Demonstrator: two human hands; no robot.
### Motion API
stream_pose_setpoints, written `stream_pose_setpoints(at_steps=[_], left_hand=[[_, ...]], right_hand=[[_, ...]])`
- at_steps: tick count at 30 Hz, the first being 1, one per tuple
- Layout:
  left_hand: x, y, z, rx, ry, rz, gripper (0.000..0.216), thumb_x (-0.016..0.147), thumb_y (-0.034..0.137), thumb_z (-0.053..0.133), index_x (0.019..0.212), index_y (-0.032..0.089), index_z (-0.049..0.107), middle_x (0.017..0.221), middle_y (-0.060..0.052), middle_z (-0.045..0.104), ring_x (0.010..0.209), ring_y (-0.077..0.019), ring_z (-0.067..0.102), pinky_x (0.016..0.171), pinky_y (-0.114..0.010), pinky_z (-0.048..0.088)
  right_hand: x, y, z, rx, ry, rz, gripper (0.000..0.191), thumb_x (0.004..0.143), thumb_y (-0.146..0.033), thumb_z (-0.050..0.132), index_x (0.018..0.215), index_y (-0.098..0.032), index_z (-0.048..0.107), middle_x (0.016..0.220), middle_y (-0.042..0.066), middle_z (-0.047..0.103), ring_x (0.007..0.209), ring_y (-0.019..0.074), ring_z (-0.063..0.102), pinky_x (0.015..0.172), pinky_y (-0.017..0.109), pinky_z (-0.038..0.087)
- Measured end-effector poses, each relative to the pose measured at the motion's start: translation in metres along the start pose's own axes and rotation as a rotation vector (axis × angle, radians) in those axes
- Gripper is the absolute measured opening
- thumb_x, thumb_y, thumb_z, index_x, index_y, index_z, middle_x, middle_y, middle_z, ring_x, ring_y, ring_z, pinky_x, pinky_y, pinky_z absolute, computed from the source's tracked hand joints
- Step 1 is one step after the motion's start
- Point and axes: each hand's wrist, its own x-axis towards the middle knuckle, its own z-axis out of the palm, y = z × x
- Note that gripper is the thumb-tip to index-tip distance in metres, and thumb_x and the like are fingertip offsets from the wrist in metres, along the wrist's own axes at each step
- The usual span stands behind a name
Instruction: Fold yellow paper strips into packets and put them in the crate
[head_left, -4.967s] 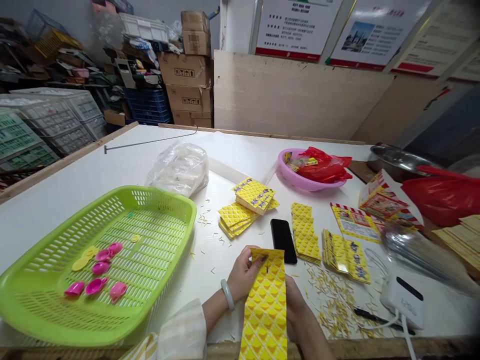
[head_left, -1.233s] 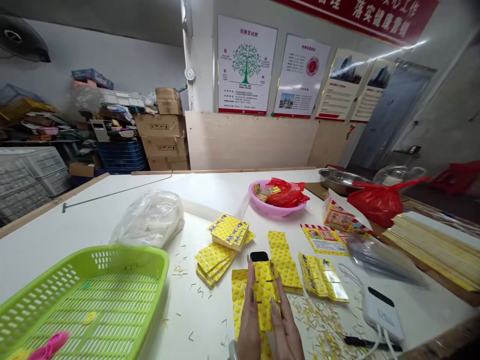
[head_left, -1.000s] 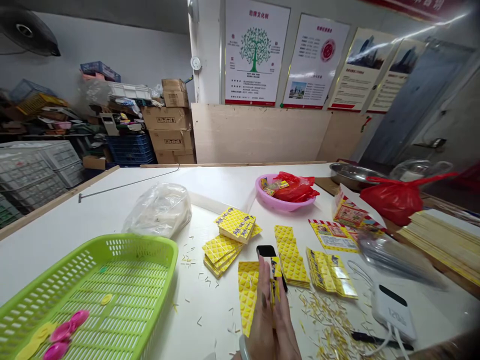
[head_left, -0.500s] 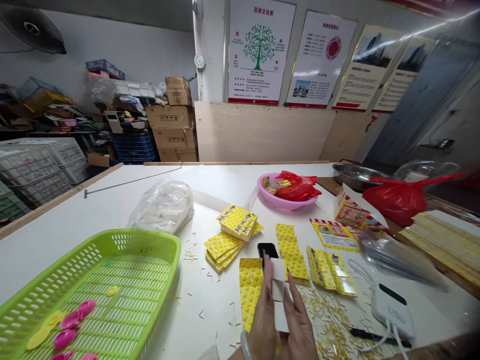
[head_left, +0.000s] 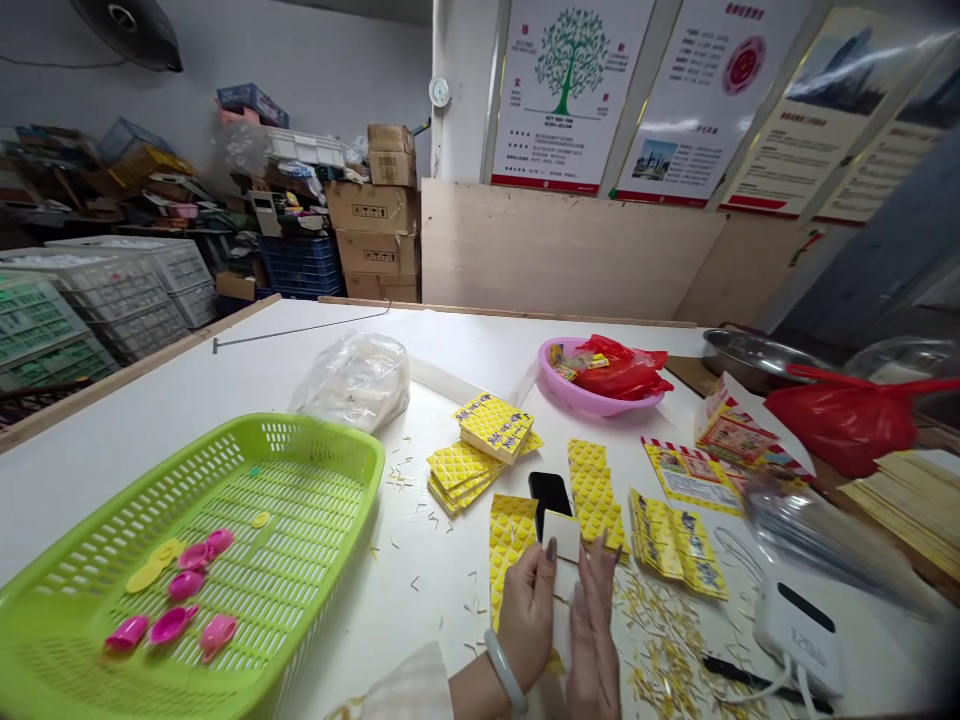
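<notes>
My left hand, with a pale bangle at its wrist, pinches a strip of overlapping white cards. On the strip's other side my right hand presses along its edge, the thumb over the cards and the other fingers stretched up beside them. A bit of yellow shows under the strip's lower end. Beside my left hand lies a yellow patterned card strip. A black phone rests just beyond the hands. Another fanned yellow card strip lies to the right, near my right fingertips.
A green basket with pink and yellow plastic pieces stands left. Yellow card stacks lie ahead, a pink basin behind them. At right are folded yellow packs, a white power bank, a black pen and scattered paper scraps.
My left hand's raised fingers have folded down into a pinch on the cards. The right fingers have straightened along the edge. The view has turned somewhat left and down.
</notes>
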Motion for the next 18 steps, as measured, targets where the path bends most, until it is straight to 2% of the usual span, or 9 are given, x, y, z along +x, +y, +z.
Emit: stream_pose_setpoints(at_steps=[2,4,5,8,10,12,14,16,18], left_hand=[[-0.004,-0.001,0.0,0.072,-0.048,0.036,0.046,0.093,0.053,0.033,0.066,0.018,0.047,0.06,0.001,0.045,0.057,-0.0115,0.041,0.056,-0.024,0.035],[-0.011,-0.002,0.002,0.179,-0.164,0.115,0.045,0.094,0.05,0.032,0.063,0.019,0.045,0.058,0.002,0.043,0.054,-0.0109,0.039,0.054,-0.025,0.031],[-0.015,-0.002,0.004,0.228,-0.214,0.167,0.045,0.095,0.048,0.031,0.063,0.019,0.045,0.058,0.001,0.044,0.054,-0.011,0.04,0.054,-0.025,0.03],[-0.028,-0.001,0.012,0.352,-0.254,0.304,0.045,0.096,0.045,0.026,0.064,0.02,0.045,0.061,-0.001,0.049,0.057,-0.0128,0.044,0.055,-0.028,0.03],[-0.031,0.002,0.015,0.437,-0.222,0.356,0.047,0.096,0.044,0.022,0.065,0.02,0.046,0.066,-0.004,0.052,0.061,-0.0146,0.047,0.055,-0.029,0.032],[-0.026,0.006,0.011,0.484,-0.252,0.42,0.049,0.096,0.046,0.02,0.069,0.019,0.051,0.073,-0.007,0.055,0.067,-0.0165,0.051,0.058,-0.029,0.035],[-0.01,0.011,-0.005,0.475,-0.289,0.454,0.049,0.096,0.047,0.018,0.08,0.019,0.056,0.08,-0.008,0.057,0.075,-0.0179,0.053,0.065,-0.029,0.041],[0.013,0.011,-0.029,0.498,-0.278,0.415,0.044,0.098,0.042,0.02,0.094,0.018,0.057,0.086,-0.008,0.059,0.082,-0.0179,0.055,0.074,-0.03,0.044],[0.038,0.005,-0.055,0.697,-0.312,0.373,0.032,0.096,0.04,0.033,0.102,0.018,0.057,0.097,-0.009,0.06,0.094,-0.0203,0.055,0.085,-0.034,0.044]], right_hand=[[0.004,0.011,-0.013,0.014,0.041,0.059,0.06,0.09,-0.055,0.041,0.14,-0.023,0.04,0.15,0.007,0.034,0.138,0.0292,0.029,0.11,0.049,0.029],[0.005,0.025,-0.027,-0.016,0.127,0.191,0.065,0.086,-0.06,0.044,0.139,-0.021,0.04,0.133,0.012,0.054,0.121,0.0306,0.052,0.095,0.045,0.046],[0.003,0.032,-0.033,-0.048,0.172,0.246,0.066,0.085,-0.062,0.045,0.135,-0.021,0.044,0.122,0.012,0.062,0.112,0.0305,0.058,0.087,0.043,0.05],[-0.007,0.044,-0.038,-0.124,0.273,0.284,0.06,0.079,-0.068,0.05,0.112,-0.018,0.059,0.098,0.012,0.069,0.095,0.0306,0.064,0.076,0.04,0.052],[-0.013,0.042,-0.034,-0.153,0.35,0.225,0.052,0.079,-0.068,0.05,0.096,-0.019,0.059,0.084,0.012,0.069,0.081,0.0286,0.064,0.069,0.038,0.051],[-0.013,0.032,-0.031,-0.248,0.457,0.133,0.044,0.081,-0.065,0.051,0.084,-0.021,0.056,0.069,0.009,0.066,0.066,0.0243,0.061,0.059,0.034,0.048],[-0.003,0.019,-0.031,-0.352,0.503,0.068,0.042,0.081,-0.063,0.052,0.077,-0.022,0.054,0.061,0.006,0.063,0.057,0.0206,0.057,0.053,0.03,0.044],[0.013,0.008,-0.036,-0.342,0.429,0.078,0.044,0.081,-0.065,0.05,0.075,-0.022,0.054,0.06,0.004,0.061,0.056,0.0185,0.056,0.052,0.028,0.042],[0.028,0.004,-0.041,-0.238,0.312,0.122,0.046,0.082,-0.066,0.049,0.075,-0.021,0.053,0.063,0.002,0.062,0.059,0.0166,0.056,0.054,0.026,0.043]])
